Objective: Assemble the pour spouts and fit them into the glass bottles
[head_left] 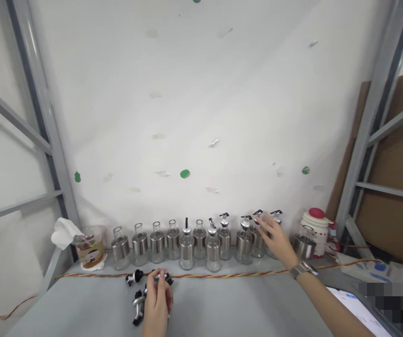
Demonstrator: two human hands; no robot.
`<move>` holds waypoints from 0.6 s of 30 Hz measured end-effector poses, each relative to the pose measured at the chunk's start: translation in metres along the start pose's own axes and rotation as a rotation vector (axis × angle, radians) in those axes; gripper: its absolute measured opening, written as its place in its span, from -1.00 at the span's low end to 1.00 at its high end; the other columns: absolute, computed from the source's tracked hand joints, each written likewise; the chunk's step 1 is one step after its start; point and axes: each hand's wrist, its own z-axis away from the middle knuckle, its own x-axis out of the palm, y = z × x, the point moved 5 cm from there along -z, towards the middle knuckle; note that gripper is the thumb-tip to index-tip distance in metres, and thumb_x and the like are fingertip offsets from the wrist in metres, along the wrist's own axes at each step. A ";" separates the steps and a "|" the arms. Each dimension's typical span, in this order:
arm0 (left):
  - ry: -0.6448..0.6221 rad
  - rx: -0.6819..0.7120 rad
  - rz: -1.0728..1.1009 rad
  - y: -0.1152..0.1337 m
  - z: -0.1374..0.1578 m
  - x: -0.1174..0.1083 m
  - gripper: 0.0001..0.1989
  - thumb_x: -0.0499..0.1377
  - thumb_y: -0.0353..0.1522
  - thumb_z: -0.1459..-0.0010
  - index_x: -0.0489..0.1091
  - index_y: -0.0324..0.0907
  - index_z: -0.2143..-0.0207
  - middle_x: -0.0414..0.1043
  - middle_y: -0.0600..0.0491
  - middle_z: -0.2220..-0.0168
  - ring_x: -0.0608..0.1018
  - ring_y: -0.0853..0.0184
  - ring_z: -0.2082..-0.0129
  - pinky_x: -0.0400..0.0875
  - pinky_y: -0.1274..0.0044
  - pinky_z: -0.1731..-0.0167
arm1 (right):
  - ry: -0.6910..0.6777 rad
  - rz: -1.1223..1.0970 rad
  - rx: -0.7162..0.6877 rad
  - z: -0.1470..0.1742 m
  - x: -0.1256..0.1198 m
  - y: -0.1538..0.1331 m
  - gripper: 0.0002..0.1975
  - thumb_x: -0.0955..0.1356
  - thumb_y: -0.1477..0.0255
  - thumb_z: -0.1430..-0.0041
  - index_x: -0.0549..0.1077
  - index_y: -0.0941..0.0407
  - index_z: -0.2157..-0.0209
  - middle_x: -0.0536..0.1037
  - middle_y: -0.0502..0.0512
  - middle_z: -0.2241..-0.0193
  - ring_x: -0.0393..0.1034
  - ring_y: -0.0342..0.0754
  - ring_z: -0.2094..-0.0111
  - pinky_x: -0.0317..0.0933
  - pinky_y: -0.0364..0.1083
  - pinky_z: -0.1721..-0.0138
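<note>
My right hand (274,237) reaches into the right end of a row of glass bottles with metal sleeves. Its fingers are stretched out and apart, with the tips at the pour spout (258,214) of one bottle (257,243); whether they touch it I cannot tell. Low in the middle, my left hand (157,297) has its fingers curled, and what they hold, if anything, is hidden. Beside it on the table lie loose black-and-silver pour spouts (138,304). Several bottles carry spouts, while others, such as the leftmost bottle (120,248), have bare necks.
A twisted red-and-yellow cord (222,275) crosses the grey table (82,304) before the bottles. At left stands a tissue-topped tub (91,250). At right are a red-topped white container (315,229), a power strip (366,267) and a lit phone (352,309). Metal posts flank the table.
</note>
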 end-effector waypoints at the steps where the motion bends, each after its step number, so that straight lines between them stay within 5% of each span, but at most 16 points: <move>1: -0.007 -0.010 0.029 0.000 0.000 0.000 -0.62 0.01 -0.03 0.00 0.16 -0.12 0.26 0.15 0.29 0.73 0.21 0.51 0.78 0.11 0.70 0.78 | 0.057 -0.051 0.035 0.006 -0.007 -0.010 -0.63 0.16 0.38 -0.11 0.28 0.03 0.03 0.28 0.15 0.03 0.16 0.05 -0.01 0.10 0.08 0.00; 4: 0.033 -0.041 0.115 0.001 -0.005 -0.004 -0.61 0.02 -0.02 0.01 0.16 -0.12 0.29 0.14 0.29 0.73 0.20 0.51 0.79 0.09 0.70 0.81 | 0.184 -0.157 0.113 0.034 -0.015 -0.059 -0.65 0.15 0.46 -0.11 0.28 0.00 0.05 0.33 0.15 0.15 0.23 0.03 0.08 0.12 0.08 0.04; 6: 0.079 -0.045 0.159 0.003 -0.011 -0.009 -0.60 0.03 -0.02 0.03 0.17 -0.12 0.30 0.15 0.30 0.74 0.20 0.51 0.82 0.07 0.69 0.84 | -0.039 -0.252 -0.020 0.055 0.006 -0.111 -0.64 0.14 0.52 -0.09 0.29 -0.02 0.07 0.36 0.14 0.17 0.25 0.02 0.11 0.19 0.04 0.12; 9: 0.154 -0.022 0.207 0.006 -0.021 -0.020 -0.59 0.06 -0.02 0.06 0.18 -0.12 0.30 0.17 0.31 0.76 0.20 0.52 0.85 0.04 0.69 0.86 | -0.471 -0.297 -0.413 0.090 0.049 -0.196 -0.54 0.17 0.61 -0.03 0.24 -0.01 0.01 0.37 0.10 0.08 0.25 0.00 0.10 0.16 -0.01 0.11; 11: 0.205 0.009 0.229 0.009 -0.027 -0.029 -0.61 0.07 -0.02 0.07 0.18 -0.12 0.32 0.17 0.32 0.77 0.20 0.52 0.85 0.05 0.70 0.86 | -0.607 -0.280 -0.572 0.107 0.071 -0.236 -0.57 0.24 0.50 -0.04 0.23 -0.09 0.02 0.35 0.03 0.04 0.28 -0.01 0.17 0.16 -0.02 0.14; 14: 0.260 0.041 0.250 0.011 -0.032 -0.040 -0.63 0.08 -0.04 0.07 0.18 -0.12 0.34 0.16 0.33 0.78 0.21 0.52 0.85 0.08 0.69 0.84 | -0.604 -0.232 -0.631 0.114 0.094 -0.270 -0.61 0.27 0.40 -0.06 0.22 -0.11 0.03 0.32 0.02 0.01 0.28 -0.02 0.19 0.16 -0.02 0.20; 18: 0.293 0.041 0.243 0.010 -0.035 -0.046 -0.62 0.08 -0.03 0.09 0.19 -0.11 0.36 0.14 0.34 0.78 0.20 0.52 0.85 0.06 0.69 0.85 | -0.573 -0.165 -0.670 0.114 0.112 -0.284 -0.82 0.27 0.38 -0.08 0.36 -0.06 0.23 0.44 0.00 0.32 0.29 -0.04 0.27 0.14 0.02 0.18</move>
